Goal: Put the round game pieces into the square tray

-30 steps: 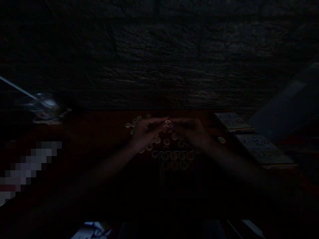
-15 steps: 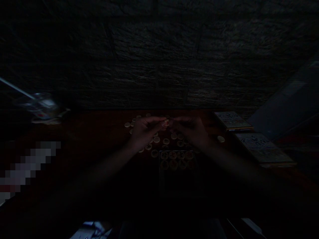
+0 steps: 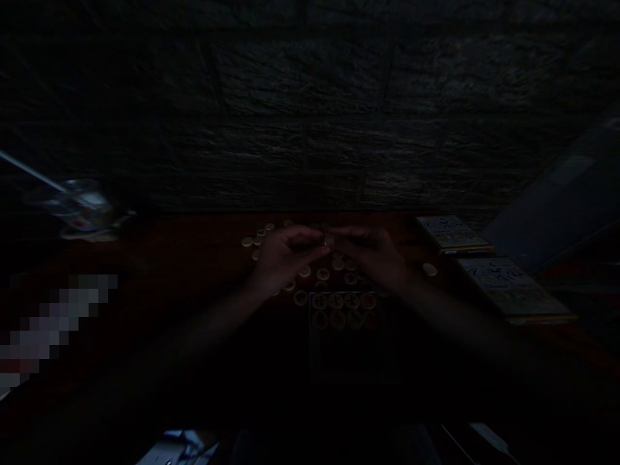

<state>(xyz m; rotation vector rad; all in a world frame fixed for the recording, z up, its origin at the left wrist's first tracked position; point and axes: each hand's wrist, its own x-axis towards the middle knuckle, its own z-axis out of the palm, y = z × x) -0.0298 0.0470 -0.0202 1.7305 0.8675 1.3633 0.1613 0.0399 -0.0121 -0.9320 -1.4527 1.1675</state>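
The round piece (image 3: 326, 239), its red-marked face showing a second ago, now appears turned edge-on, pinched at the fingertips of the left hand (image 3: 278, 261) and right hand (image 3: 380, 252), above the surface (image 3: 194, 248). Eight discs (image 3: 336, 301) fill two rows of four in one tray (image 3: 349, 349); two flat boxes (image 3: 511, 284) and one lone disc (image 3: 429, 269) lie to the right, one cup (image 3: 82, 203) stands left.

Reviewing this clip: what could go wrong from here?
The small pale piece, pinched where the left hand and right hand meet, could slip and drop among the loose discs. The left hand, close to some of them, might nudge them. In this dim light, markings on the boxed discs are hard to make out, so one could be misread.
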